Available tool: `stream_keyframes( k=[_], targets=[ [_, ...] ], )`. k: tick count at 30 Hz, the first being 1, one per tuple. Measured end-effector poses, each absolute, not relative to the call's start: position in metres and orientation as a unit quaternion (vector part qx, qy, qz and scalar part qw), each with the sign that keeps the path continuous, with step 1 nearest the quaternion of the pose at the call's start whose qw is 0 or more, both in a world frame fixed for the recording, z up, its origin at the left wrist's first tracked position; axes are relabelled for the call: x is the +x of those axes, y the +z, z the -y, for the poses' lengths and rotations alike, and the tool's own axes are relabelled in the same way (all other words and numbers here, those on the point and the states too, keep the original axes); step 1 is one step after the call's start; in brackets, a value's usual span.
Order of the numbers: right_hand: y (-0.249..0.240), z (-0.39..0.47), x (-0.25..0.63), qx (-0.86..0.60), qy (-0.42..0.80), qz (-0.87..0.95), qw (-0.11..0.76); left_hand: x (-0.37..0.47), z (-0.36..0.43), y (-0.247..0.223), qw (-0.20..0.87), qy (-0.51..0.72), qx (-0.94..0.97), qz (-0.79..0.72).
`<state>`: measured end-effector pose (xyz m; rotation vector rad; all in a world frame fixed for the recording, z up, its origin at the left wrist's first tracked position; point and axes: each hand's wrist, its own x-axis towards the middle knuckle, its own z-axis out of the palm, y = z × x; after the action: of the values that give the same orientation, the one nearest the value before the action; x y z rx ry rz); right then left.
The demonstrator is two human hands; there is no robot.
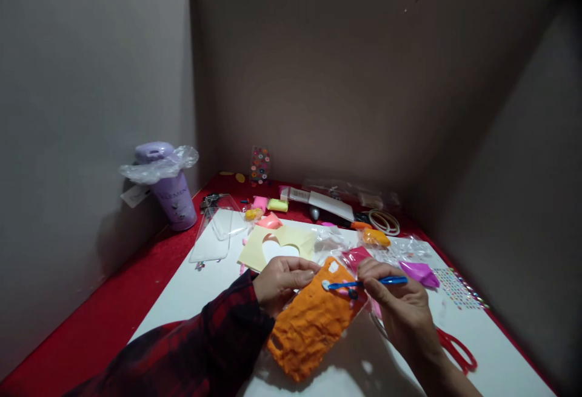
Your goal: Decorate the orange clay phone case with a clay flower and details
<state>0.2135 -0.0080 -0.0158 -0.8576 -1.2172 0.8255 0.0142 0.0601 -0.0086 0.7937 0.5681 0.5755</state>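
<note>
An orange clay-covered phone case (313,324) is tilted above the white board, its surface lumpy. My left hand (284,282) grips its upper left edge between thumb and fingers. In my right hand (400,306) is a blue tool (386,280), pinched between thumb and fingers, its tip at a small white clay dot (325,285) on the case. Another white patch (333,266) shows near the top corner. Pink bits and a dark round piece (353,294) lie along the right edge, partly behind the tool and my right fingers.
Behind the case are a yellow paper with a heart cutout (254,250), clear cases (211,242), clay packets and a white box (331,205). A purple cup (175,197) stands left. Gem stickers (459,288) and red scissor handles (459,348) lie right.
</note>
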Motion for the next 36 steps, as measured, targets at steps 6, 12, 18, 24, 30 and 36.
stream_keyframes(
  k=[6,12,18,24,30,36],
  targets=[
    [-0.0130,0.0086,0.2112,-0.383,0.349,0.542,0.661,0.0140,-0.0585,-0.0058,0.845,0.273,0.374,-0.267],
    [-0.0105,0.0089,0.2085,-0.413,0.337,0.539,0.653,0.0142,-0.0578,-0.0070,0.838,0.280,0.381,-0.273],
    [-0.0105,0.0099,0.2080,-0.409,0.347,0.532,0.655,0.0144,-0.0575,-0.0077,0.835,0.282,0.386,-0.273],
    [-0.0089,0.0106,0.2078,-0.406,0.339,0.540,0.654,0.0143,-0.0575,-0.0076,0.835,0.281,0.387,-0.271],
    [-0.0102,0.0099,0.2090,-0.411,0.327,0.562,0.639,0.0139,-0.0583,-0.0070,0.837,0.279,0.384,-0.272],
    [-0.0093,0.0086,0.2120,-0.386,0.340,0.556,0.652,0.0141,-0.0579,-0.0028,0.842,0.276,0.366,-0.285]
  ],
)
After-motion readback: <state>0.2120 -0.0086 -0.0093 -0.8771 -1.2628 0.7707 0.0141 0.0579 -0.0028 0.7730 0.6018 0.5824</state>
